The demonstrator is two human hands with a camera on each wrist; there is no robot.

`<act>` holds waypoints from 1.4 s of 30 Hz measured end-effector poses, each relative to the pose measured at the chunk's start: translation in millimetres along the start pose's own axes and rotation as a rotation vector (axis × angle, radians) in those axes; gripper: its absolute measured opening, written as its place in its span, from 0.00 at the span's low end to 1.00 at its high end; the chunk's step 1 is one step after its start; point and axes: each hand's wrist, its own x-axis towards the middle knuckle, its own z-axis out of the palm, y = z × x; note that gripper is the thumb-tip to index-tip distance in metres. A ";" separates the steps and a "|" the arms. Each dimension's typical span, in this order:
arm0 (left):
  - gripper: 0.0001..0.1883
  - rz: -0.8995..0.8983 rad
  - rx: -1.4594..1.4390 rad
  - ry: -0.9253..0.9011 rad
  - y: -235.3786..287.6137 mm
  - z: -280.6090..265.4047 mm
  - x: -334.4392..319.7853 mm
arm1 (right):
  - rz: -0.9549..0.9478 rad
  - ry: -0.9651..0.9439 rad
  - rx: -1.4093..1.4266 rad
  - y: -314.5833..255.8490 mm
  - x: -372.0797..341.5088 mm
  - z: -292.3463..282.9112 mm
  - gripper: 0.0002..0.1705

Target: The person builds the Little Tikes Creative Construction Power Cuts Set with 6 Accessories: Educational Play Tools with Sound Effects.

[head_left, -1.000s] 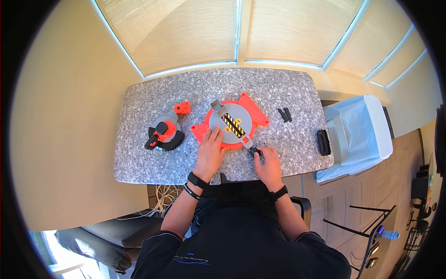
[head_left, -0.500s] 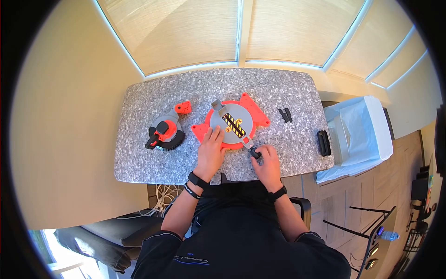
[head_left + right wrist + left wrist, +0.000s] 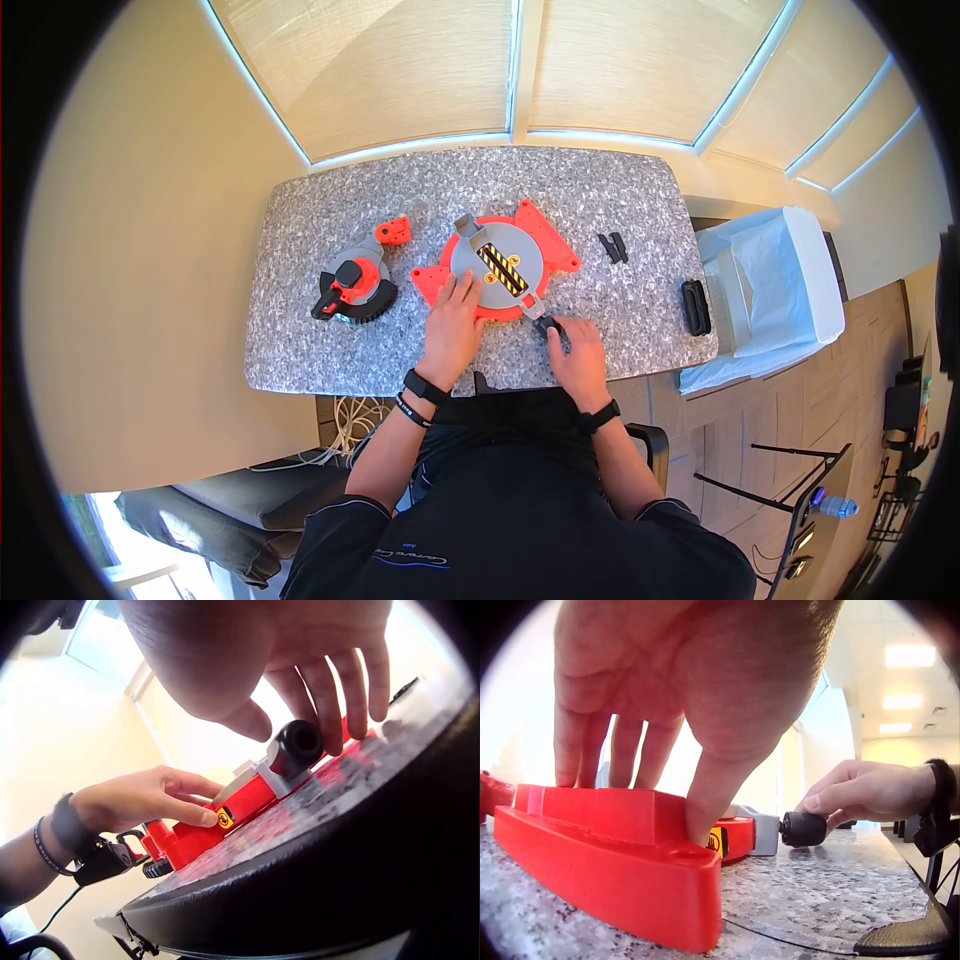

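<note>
The red base of a toy mitre saw (image 3: 548,240) lies on the table, with a grey round turntable (image 3: 520,250) bearing a yellow-and-black striped slot. My left hand (image 3: 453,328) rests on its near left side, fingers extended over the turntable and thumb down at the red rim. From the near edge of the turntable a black knob (image 3: 804,829) sticks out on a grey arm. My right hand (image 3: 580,362) pinches this knob between thumb and fingers, as the right wrist view shows from below. Left of the base lies the grey, red and black saw head (image 3: 360,285).
Two small black pieces (image 3: 613,247) lie right of the base. A black oblong part (image 3: 696,307) sits near the right edge of the speckled table (image 3: 630,320). A lined bin (image 3: 815,290) stands beyond that edge.
The fingers of my right hand have shifted slightly back and forth around the black knob. My left hand, the base and the saw head stay in place.
</note>
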 end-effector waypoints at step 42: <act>0.35 -0.001 0.007 -0.010 -0.1 -0.5 0.1 | -0.003 0.023 0.066 -11.6 2.2 -4.2 0.21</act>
